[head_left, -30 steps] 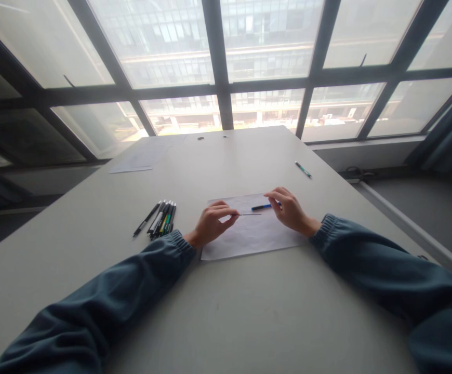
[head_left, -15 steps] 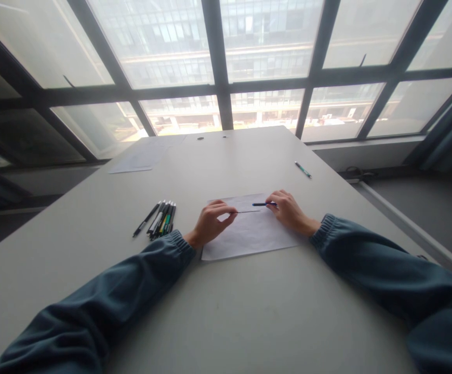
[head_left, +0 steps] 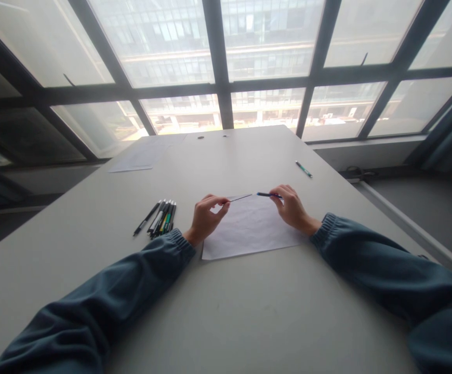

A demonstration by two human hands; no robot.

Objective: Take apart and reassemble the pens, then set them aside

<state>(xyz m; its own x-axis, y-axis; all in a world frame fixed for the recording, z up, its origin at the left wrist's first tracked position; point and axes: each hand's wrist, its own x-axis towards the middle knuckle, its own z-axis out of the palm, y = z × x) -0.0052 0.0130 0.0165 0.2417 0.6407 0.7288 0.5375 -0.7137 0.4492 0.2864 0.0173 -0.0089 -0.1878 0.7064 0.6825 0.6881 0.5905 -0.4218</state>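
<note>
- The left hand (head_left: 206,215) pinches a thin dark rod (head_left: 241,198) pointing right.
- The right hand (head_left: 291,210) grasps a dark blue pen barrel (head_left: 264,194), its end just beside the rod's tip, apart.
- Both are over the far part of the white paper (head_left: 251,228).
- Pens (head_left: 164,217) lie grouped to the left.

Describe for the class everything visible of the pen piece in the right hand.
The pen piece is slim, mostly dark, with blue at its tip and partly hidden end; it looks like plastic. Pinched in the right hand, it sits nearly level, its tip toward, but apart from, the thin rod in the left hand.
</note>
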